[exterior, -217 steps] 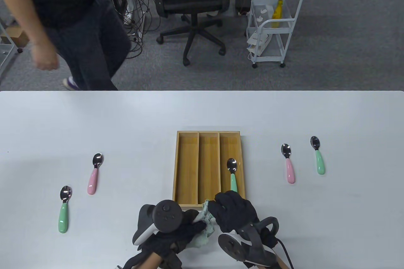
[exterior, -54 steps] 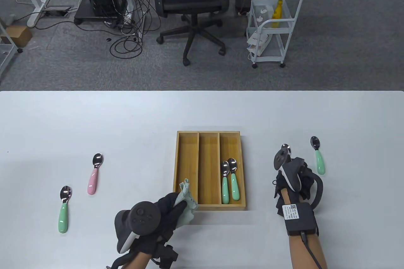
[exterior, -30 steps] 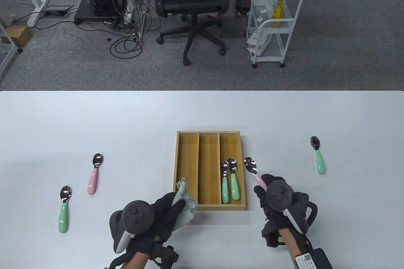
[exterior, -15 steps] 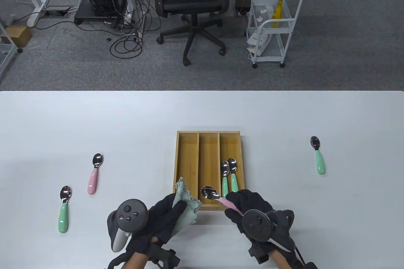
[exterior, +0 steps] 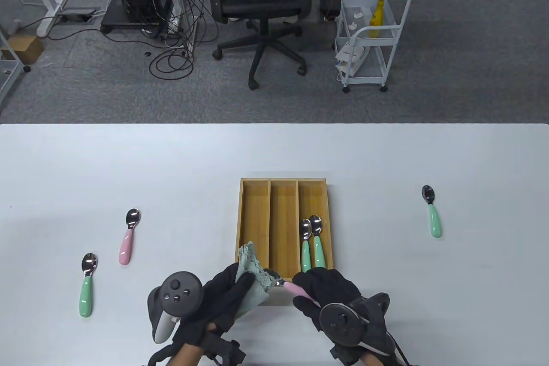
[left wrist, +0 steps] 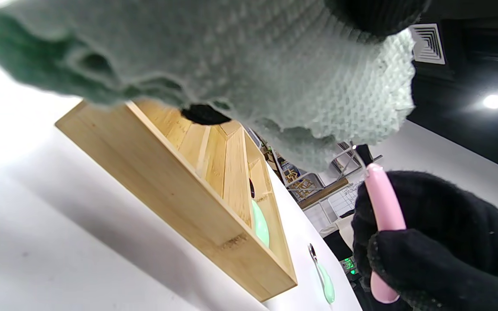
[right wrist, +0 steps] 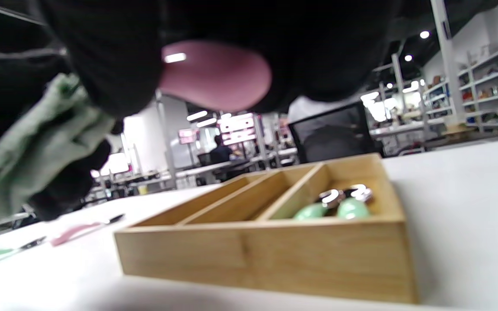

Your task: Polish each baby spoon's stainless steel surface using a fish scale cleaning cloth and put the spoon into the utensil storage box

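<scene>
My right hand (exterior: 319,286) grips a pink-handled spoon (exterior: 286,285) by its handle (left wrist: 382,203), above the near edge of the wooden storage box (exterior: 253,211). My left hand (exterior: 223,293) holds the green fish scale cloth (exterior: 253,273) bunched in its fingers, and the spoon's steel bowl touches the cloth's right edge. Two green-handled spoons (exterior: 312,243) lie in the box's right compartment (right wrist: 339,207); the other two compartments hold nothing. In the right wrist view the pink handle end (right wrist: 216,75) pokes out under my fingers.
On the table lie a pink spoon (exterior: 128,235) and a green spoon (exterior: 87,284) at the left, and a green spoon (exterior: 432,210) at the right. Beyond the far table edge stand an office chair (exterior: 259,1) and a white cart (exterior: 371,35).
My right hand picked the pink spoon off the table at the right and carried it left over the box's near edge, until its bowl met the cloth. The left hand barely moved.
</scene>
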The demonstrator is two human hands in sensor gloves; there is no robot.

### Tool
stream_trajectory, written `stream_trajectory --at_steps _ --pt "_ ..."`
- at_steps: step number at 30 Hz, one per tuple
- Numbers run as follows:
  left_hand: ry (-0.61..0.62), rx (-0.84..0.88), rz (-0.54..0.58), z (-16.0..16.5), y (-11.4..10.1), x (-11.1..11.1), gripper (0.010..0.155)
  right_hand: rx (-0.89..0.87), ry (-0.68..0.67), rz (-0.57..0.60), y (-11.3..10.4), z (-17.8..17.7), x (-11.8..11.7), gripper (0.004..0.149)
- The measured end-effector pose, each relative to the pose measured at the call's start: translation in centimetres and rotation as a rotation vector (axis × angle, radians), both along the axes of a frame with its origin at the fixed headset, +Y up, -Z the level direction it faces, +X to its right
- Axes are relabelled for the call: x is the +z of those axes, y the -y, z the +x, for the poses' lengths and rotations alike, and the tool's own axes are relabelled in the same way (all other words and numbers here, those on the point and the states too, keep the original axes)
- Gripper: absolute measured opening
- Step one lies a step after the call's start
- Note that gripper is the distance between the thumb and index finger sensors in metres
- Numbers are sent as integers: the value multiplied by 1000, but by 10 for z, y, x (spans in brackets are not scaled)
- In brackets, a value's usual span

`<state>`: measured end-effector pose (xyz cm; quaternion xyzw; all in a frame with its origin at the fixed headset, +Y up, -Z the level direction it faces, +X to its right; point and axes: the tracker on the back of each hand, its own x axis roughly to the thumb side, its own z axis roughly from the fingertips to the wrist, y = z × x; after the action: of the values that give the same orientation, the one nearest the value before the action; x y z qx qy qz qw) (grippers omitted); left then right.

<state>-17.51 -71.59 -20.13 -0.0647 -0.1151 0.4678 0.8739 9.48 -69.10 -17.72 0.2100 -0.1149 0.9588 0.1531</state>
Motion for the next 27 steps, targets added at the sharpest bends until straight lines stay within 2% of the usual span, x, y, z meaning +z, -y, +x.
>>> stream_trajectory --at_steps 12,18,24,27 --pt "-79 -4 1 -6 0 0 55 -5 18 41 -5 2 2 51" --pt "15 20 -33 2 4 -2 55 65 -17 63 -1 -12 6 51" --pt "74 -138 -17 19 2 -2 50 144 -35 89 1 -22 9 50" --pt "125 -158 -42 24 2 -4 48 167 -39 87 1 -21 6 49"
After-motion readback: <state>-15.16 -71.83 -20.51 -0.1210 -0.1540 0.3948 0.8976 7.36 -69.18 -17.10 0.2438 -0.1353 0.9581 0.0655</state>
